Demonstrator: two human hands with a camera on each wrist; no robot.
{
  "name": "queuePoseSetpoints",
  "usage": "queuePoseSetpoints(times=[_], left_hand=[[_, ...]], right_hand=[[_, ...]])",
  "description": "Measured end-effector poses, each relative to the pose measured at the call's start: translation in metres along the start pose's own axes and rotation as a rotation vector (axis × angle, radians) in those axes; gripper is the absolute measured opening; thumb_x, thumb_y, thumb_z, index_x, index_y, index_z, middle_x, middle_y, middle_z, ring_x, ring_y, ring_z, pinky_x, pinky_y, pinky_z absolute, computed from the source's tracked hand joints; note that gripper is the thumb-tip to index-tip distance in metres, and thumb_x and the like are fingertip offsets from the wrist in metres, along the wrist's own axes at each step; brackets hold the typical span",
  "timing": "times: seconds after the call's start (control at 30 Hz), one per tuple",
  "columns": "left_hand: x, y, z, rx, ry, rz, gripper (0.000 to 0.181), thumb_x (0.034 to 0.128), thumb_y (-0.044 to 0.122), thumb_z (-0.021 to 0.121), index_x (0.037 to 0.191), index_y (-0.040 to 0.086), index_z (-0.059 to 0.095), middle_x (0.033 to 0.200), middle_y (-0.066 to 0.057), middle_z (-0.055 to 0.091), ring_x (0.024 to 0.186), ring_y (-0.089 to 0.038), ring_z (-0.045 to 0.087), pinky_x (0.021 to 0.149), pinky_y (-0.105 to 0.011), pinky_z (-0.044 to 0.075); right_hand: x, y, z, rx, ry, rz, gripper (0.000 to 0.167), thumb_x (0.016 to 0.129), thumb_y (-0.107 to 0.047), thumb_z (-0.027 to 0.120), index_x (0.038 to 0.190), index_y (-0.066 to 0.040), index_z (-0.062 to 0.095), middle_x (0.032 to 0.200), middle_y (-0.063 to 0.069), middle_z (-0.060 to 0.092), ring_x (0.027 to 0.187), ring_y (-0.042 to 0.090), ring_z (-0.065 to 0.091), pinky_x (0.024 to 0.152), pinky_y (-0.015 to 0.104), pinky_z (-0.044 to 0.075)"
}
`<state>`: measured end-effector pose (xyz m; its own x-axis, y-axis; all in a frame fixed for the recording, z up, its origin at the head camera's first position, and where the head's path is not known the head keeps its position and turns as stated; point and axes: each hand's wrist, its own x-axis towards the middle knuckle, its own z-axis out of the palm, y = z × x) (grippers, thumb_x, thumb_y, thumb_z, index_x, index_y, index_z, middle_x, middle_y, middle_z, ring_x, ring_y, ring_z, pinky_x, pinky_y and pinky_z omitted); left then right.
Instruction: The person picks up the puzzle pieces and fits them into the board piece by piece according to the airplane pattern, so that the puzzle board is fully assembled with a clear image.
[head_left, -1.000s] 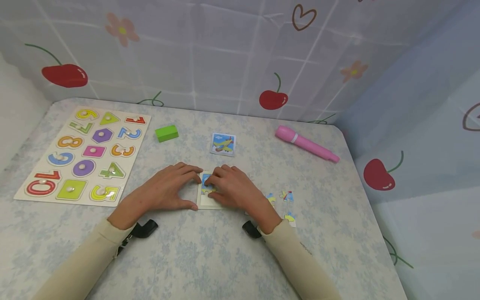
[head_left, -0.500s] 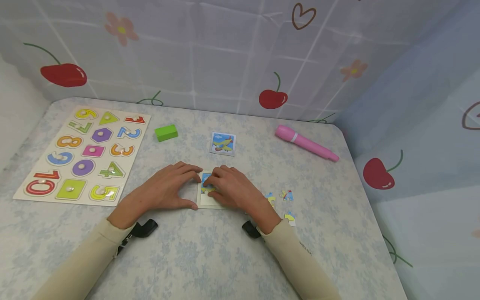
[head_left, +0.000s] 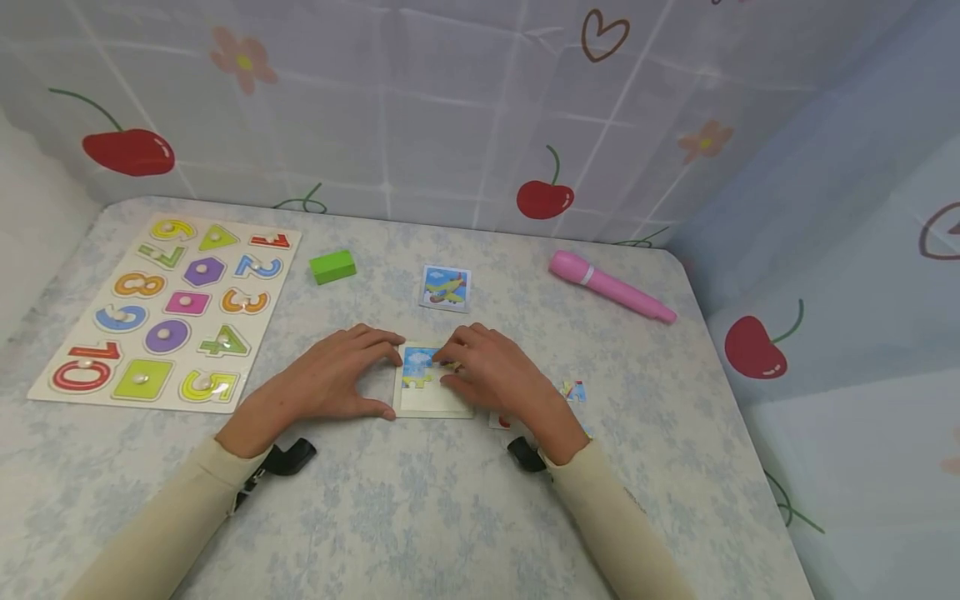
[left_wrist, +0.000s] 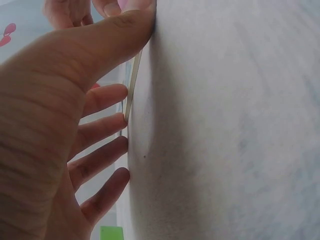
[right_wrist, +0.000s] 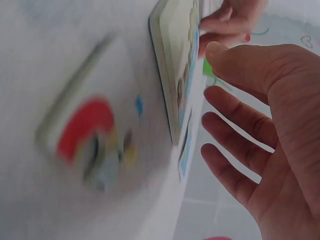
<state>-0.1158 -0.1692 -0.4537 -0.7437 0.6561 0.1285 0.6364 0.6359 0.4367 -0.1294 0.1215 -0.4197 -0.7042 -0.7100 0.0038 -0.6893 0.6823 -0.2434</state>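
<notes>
A square cream puzzle tray (head_left: 433, 408) lies in front of me, with joined jigsaw pieces (head_left: 417, 360) showing blue sky and a cloud in its upper left part. My left hand (head_left: 330, 375) touches the tray's left side, thumb by the near corner and fingertips by the far one. In the left wrist view its fingers are spread and fairly straight against the edge. My right hand (head_left: 495, 375) is over the tray's right part, fingertips close to the pieces. Its fingers look loosely bent in the right wrist view, with no piece visible between them; the index fingertip is hidden.
Behind the tray lies an airplane picture card (head_left: 446, 288). A green block (head_left: 333, 267) and a number peg board (head_left: 165, 317) are left; a pink microphone-like stick (head_left: 613, 286) is right. Loose pieces (head_left: 575, 391) lie right, one with red (head_left: 501, 421) beside the tray.
My right hand has shifted right along the tray, uncovering more of the joined pieces and the red-marked piece while covering some loose ones. The left hand and the tray stay put.
</notes>
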Motion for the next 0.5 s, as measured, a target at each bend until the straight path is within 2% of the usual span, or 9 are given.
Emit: queuePoseSetpoints(times=[0.2, 0.5], left_hand=[[0.000, 0.000, 0.000, 0.011, -0.010, -0.005, 0.068, 0.0766, 0.061, 0.093, 0.124, 0.018, 0.070, 0.154, -0.004, 0.059, 0.135, -0.029, 0.056, 0.107, -0.055, 0.049], [0.000, 0.001, 0.000, 0.019, -0.002, 0.005, 0.069, 0.0760, 0.061, 0.094, 0.124, 0.018, 0.070, 0.153, -0.005, 0.059, 0.133, -0.029, 0.057, 0.104, -0.055, 0.050]], right_hand=[[-0.017, 0.015, -0.007, 0.013, 0.023, 0.058, 0.028, 0.098, -0.026, 0.081, 0.126, -0.021, 0.079, 0.120, -0.002, 0.070, 0.107, 0.019, 0.064, 0.091, 0.037, 0.056], [-0.040, 0.031, -0.009, 0.043, 0.038, 0.086, 0.034, 0.097, -0.023, 0.083, 0.130, -0.017, 0.076, 0.121, 0.000, 0.069, 0.108, 0.019, 0.065, 0.093, 0.038, 0.056]])
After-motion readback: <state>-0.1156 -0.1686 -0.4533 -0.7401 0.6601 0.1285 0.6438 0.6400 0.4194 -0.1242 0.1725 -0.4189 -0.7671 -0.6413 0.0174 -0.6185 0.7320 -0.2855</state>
